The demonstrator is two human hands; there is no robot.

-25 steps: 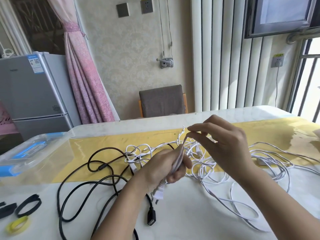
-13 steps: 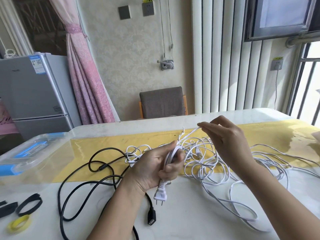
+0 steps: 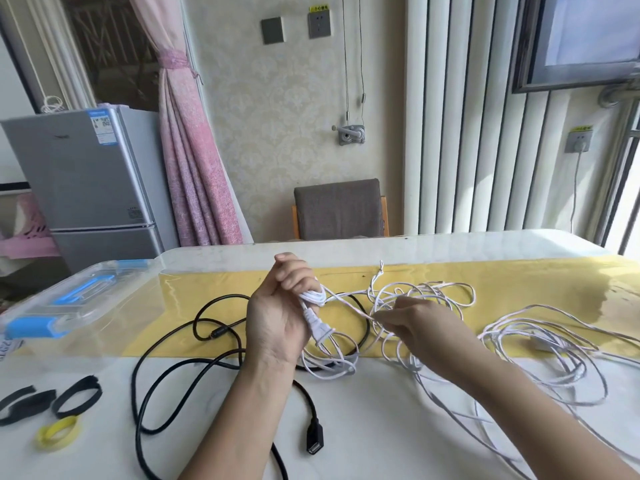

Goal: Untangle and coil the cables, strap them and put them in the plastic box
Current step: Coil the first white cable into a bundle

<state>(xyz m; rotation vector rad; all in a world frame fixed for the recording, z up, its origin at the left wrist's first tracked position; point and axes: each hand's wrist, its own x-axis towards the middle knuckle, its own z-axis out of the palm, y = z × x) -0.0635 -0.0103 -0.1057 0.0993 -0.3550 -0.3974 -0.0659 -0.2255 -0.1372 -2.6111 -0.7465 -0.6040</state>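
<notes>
Several black straps (image 3: 78, 396) and one yellow strap (image 3: 57, 434) lie at the near left of the table (image 3: 363, 427). Beyond them, at the far left edge, stands the plastic box (image 3: 79, 299), clear with blue latches, lid on. The black cable (image 3: 166, 372) sprawls loose between the box and the hands, its USB end nearest the viewer. The left hand (image 3: 280, 313) is raised above the table, fingers curled round a few turns of the white cable (image 3: 315, 296), the plug (image 3: 321, 330) hanging below the fist. Just to its right, the right hand (image 3: 419, 329) pinches a single white strand between its fingertips (image 3: 379, 318). The rest of the white cable lies tangled on the yellow runner (image 3: 207, 299), under and to the right of that hand.
</notes>
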